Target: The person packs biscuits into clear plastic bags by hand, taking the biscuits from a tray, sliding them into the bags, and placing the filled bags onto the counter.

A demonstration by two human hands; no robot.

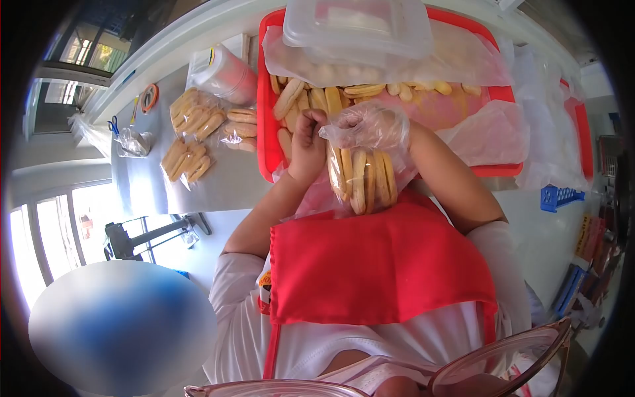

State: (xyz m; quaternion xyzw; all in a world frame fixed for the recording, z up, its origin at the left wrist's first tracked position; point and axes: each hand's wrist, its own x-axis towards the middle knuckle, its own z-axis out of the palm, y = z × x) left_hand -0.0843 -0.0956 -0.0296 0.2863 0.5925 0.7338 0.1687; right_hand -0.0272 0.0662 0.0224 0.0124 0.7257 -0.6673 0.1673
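Observation:
A clear plastic bag of ladyfinger biscuits (362, 178) hangs upright in front of the red apron. My right hand (376, 124), in a thin clear plastic glove, is closed around the gathered top of this bag. My bare left hand (307, 142) is closed in a pinch beside the right one, at the bag's gathered neck. The exact grip of its fingertips is partly hidden. Just beyond both hands, a red tray (266, 142) holds loose ladyfingers (317, 99), partly covered by translucent sheets (463, 56).
Filled biscuit bags (185, 161) lie on the steel table (142, 188) at left, near a plastic-wrapped roll (227, 74), tape (149, 98) and scissors (114, 124). A translucent container (357, 30) rests over the tray's far side. A blue plastic piece (561, 197) is at right.

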